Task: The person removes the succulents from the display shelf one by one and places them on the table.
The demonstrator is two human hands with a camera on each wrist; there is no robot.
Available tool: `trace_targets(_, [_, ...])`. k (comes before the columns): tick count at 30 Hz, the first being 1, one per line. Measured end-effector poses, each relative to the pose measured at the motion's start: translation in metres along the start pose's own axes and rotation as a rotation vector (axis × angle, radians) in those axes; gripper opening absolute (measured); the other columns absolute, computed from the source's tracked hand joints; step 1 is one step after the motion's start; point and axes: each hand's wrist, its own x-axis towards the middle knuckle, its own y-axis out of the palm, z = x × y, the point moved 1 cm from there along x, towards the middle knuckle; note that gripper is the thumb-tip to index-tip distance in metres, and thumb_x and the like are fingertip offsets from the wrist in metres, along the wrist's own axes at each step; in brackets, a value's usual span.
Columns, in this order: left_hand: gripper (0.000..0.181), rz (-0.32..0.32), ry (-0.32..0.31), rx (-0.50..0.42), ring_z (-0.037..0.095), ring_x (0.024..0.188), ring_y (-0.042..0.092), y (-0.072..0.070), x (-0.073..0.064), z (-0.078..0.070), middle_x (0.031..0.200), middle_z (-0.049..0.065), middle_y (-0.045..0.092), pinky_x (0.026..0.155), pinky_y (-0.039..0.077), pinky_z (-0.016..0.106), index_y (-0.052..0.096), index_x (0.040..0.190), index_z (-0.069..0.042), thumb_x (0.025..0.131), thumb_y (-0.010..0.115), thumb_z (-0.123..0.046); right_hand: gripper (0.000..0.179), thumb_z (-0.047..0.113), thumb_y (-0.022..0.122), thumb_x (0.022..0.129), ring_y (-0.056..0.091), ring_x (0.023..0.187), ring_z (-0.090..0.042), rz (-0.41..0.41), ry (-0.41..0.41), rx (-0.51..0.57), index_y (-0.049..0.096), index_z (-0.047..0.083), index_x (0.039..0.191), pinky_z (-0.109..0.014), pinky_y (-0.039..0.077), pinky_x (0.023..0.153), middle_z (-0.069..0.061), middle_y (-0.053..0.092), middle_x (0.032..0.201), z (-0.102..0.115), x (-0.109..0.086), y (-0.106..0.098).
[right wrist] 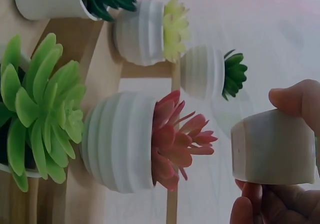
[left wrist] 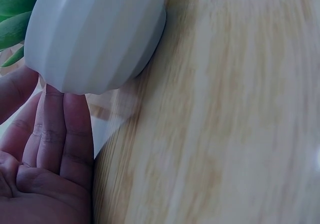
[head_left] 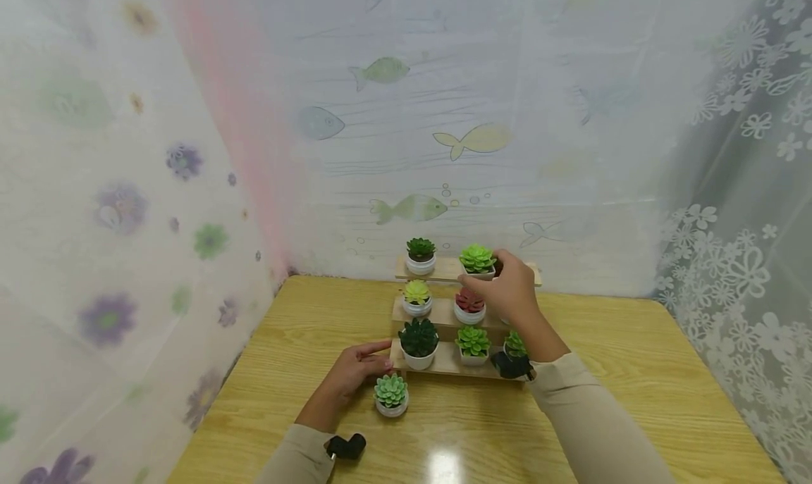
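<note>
My right hand [head_left: 512, 287] pinches the white pot [right wrist: 272, 146] of a light green succulent [head_left: 477, 257] between thumb and fingers, at the top tier of a three-tier wooden stand [head_left: 446, 358]. Whether the pot touches that board is unclear. At the stand's lower left end, my left hand [head_left: 354, 373] touches the board with mostly straight fingers. Just in front of that hand, a pale green succulent [head_left: 390, 392] stands on the table; its ribbed white pot [left wrist: 95, 33] hides the left fingertips in the left wrist view. A red succulent [right wrist: 175, 141] sits on the middle tier below the held pot.
On the stand are a dark green succulent [head_left: 421, 254] at top left, a yellow one [head_left: 416, 294] at middle left, and a large dark one [head_left: 419, 339] at lower left. Another green plant [head_left: 473, 343] is beside it. A printed curtain [head_left: 406, 153] hangs behind the wooden table [head_left: 609, 399].
</note>
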Motion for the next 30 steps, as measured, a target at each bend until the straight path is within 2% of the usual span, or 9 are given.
trace_targets(2, [0.057,0.003,0.002,0.002,0.014,0.089,0.076,0.000,0.000,0.000,0.109,0.012,0.078,0.081,0.060,0.029,0.055,0.149,-0.002,0.096,0.074,-0.012,0.053,0.049,0.083,0.084,0.063,0.085,-0.026,-0.001,-0.009,0.012,0.062,0.010,0.113,-0.036,0.051,0.067,-0.010,0.065,0.101,-0.001,-0.004,-0.001])
trace_targets(8, [0.058,0.007,0.003,0.009,0.014,0.090,0.076,0.001,0.000,0.000,0.111,0.013,0.078,0.082,0.059,0.029,0.053,0.150,-0.002,0.097,0.073,-0.012,0.060,0.049,0.085,0.081,0.068,0.090,-0.025,-0.009,-0.032,0.008,0.065,0.009,0.120,-0.037,0.057,0.072,-0.010,0.069,0.104,-0.003,-0.016,-0.001])
trace_targets(15, [0.057,0.002,0.007,0.023,0.014,0.091,0.076,0.000,0.001,0.002,0.110,0.012,0.078,0.083,0.059,0.029,0.055,0.149,-0.003,0.096,0.074,-0.013,0.057,0.051,0.088,0.078,0.053,0.073,-0.023,-0.006,-0.053,0.017,0.064,0.011,0.110,-0.035,0.044,0.062,-0.007,0.059,0.084,-0.004,-0.034,0.001])
trace_targets(18, [0.057,0.004,0.011,0.021,0.014,0.090,0.076,0.000,0.001,0.001,0.111,0.013,0.078,0.082,0.059,0.029,0.055,0.149,-0.003,0.096,0.073,-0.013,0.058,0.054,0.089,0.075,0.053,0.071,-0.023,-0.006,-0.061,0.033,0.064,0.013,0.108,-0.035,0.045,0.061,-0.006,0.058,0.081,-0.005,-0.041,0.001])
trace_targets(26, [0.057,0.002,0.007,0.020,0.013,0.091,0.076,0.001,0.000,0.001,0.112,0.013,0.078,0.083,0.060,0.029,0.054,0.149,-0.002,0.097,0.073,-0.014,0.075,0.055,0.093,0.070,0.059,0.084,-0.021,-0.013,-0.046,0.046,0.069,0.011,0.124,-0.035,0.051,0.071,-0.006,0.065,0.096,-0.005,-0.061,0.007])
trace_targets(30, [0.058,0.003,0.007,0.012,0.013,0.090,0.076,0.001,0.000,0.001,0.111,0.013,0.078,0.084,0.060,0.029,0.054,0.150,-0.002,0.096,0.074,-0.013,0.073,0.051,0.095,0.068,0.062,0.086,-0.019,-0.029,-0.060,0.071,0.071,0.012,0.124,-0.035,0.053,0.074,-0.005,0.069,0.097,-0.007,-0.070,0.011])
